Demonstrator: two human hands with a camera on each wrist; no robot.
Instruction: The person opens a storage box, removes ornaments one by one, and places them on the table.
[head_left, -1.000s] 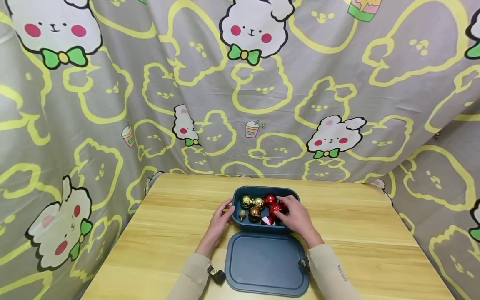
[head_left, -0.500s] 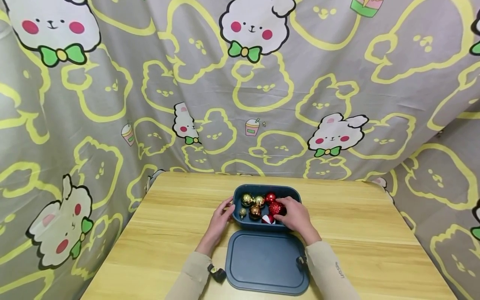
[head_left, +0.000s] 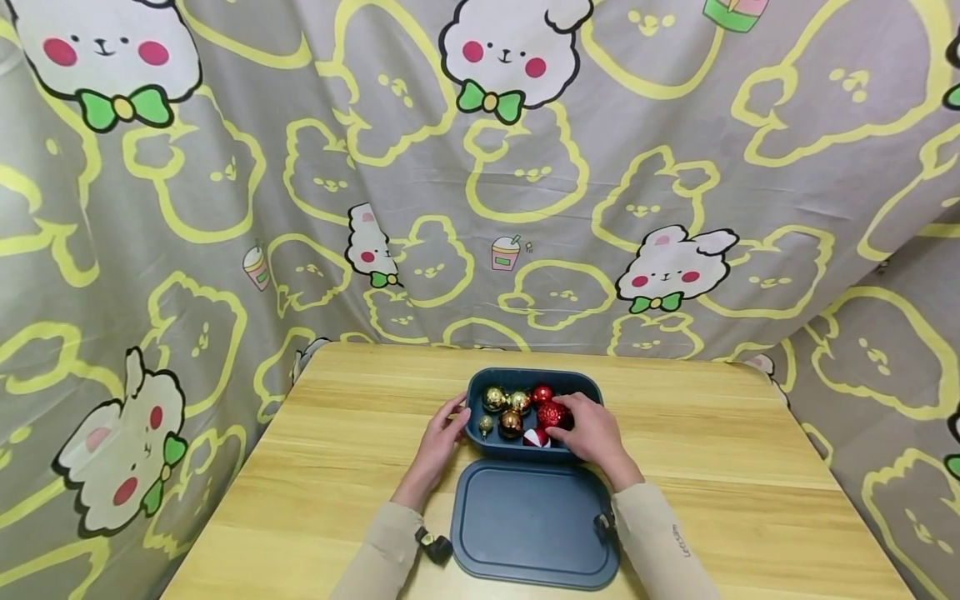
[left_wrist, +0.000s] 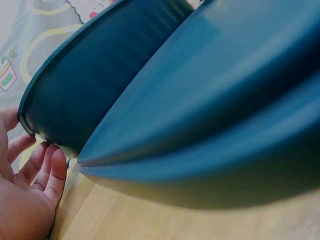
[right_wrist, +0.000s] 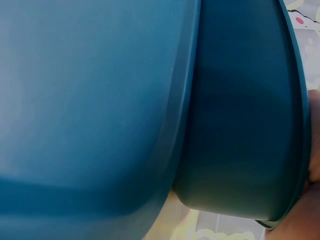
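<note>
A dark blue box (head_left: pixel 534 454) holds several Christmas balls: gold balls (head_left: pixel 494 398), a brown ball (head_left: pixel 511 423), a small gold ball (head_left: pixel 486 426), a red-and-white ball (head_left: pixel 536 438) and red ones. My right hand (head_left: pixel 595 429) reaches over the box's right end, its thumb and fingers around a glittery red Christmas ball (head_left: pixel 552 414) that stays inside. My left hand (head_left: pixel 441 435) holds the box's left end; in the left wrist view its bent fingers (left_wrist: pixel 42 167) touch the outer wall. The right wrist view hides most of the right hand behind the box.
The box's flat blue lid (head_left: pixel 535 525) lies on the wooden table (head_left: pixel 300 500) just in front of it, between the forearms. A patterned curtain (head_left: pixel 420 183) hangs behind the table and at both sides. Black wrist straps (head_left: pixel 433 546) show by the sleeves.
Both hands keep nearly the same places. The right fingers have drawn slightly closer round the glittery red Christmas ball. The whole view has shifted a little.
</note>
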